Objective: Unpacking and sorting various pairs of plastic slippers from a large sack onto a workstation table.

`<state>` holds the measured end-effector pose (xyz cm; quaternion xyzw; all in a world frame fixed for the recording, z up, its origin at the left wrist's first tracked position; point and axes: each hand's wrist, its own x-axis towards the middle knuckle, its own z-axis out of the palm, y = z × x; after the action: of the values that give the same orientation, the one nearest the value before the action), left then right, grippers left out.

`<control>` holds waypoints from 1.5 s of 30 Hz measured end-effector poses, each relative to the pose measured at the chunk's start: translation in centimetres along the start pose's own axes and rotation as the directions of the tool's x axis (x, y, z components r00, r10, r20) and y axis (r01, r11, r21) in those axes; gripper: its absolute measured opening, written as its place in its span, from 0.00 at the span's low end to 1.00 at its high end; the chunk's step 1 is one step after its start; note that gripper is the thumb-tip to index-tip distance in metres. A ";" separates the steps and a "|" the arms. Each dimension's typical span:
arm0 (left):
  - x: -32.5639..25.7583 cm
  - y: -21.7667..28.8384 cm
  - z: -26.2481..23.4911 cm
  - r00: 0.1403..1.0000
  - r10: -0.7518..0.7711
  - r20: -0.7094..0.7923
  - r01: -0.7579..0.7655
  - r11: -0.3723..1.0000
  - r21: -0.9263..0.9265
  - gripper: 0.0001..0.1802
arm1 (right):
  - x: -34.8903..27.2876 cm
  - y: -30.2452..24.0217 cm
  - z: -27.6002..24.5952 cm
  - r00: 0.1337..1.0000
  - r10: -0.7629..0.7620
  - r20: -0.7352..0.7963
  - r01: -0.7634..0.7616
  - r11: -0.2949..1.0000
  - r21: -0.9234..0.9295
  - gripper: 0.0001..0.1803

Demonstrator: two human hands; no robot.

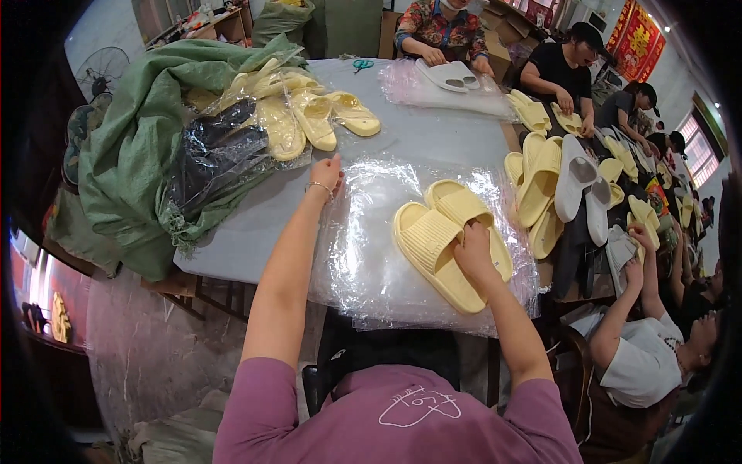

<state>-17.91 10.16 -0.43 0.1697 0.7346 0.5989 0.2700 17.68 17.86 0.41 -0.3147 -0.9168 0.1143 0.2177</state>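
Head view shows a grey surface (433, 135) with a big green sack (131, 147) slumped at its left end, yellow slippers spilling out. Clear plastic bags (371, 255) lie stacked before the person. On them rests a pair of yellow slippers (444, 240), which the right hand (473, 251) grips with closed fingers. Left hand (328, 175) rests at the stack's far left corner, fingers seemingly pinching the plastic.
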 end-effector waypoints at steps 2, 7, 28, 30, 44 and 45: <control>-0.6 1.4 0.3 0.996 0.065 0.069 -0.072 0.990 0.117 0.11 | 0.0 -0.1 -0.3 1.000 0.009 -0.016 -0.009 1.000 0.005 0.16; 0.1 2.4 0.3 0.956 0.246 0.162 -0.281 0.928 0.244 0.12 | 0.3 -0.6 -0.1 1.000 -0.001 0.000 0.001 1.000 0.003 0.17; -19.3 -3.5 -1.8 0.929 0.144 0.342 -0.370 0.287 0.884 0.37 | 1.1 -7.2 0.9 0.958 -0.220 -0.183 0.232 0.971 0.049 0.05; -19.2 -4.0 -2.0 0.918 0.219 0.331 -0.389 0.330 0.860 0.39 | 0.8 -4.5 -0.3 0.998 -0.065 -0.024 0.066 0.996 0.059 0.07; -15.5 -4.0 -1.7 0.940 0.243 0.239 -0.335 0.787 0.517 0.47 | -9.6 5.9 -4.2 0.883 0.385 -0.269 -0.302 0.903 0.305 0.18; -15.4 -4.0 -1.9 0.935 0.251 0.250 -0.348 0.784 0.514 0.47 | -9.7 5.7 -4.5 0.888 0.370 -0.274 -0.303 0.918 0.257 0.16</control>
<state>-6.48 -1.02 -1.12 0.4048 0.8134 0.3808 0.1717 29.69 16.57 -0.76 -0.4595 -0.7838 0.1929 0.3705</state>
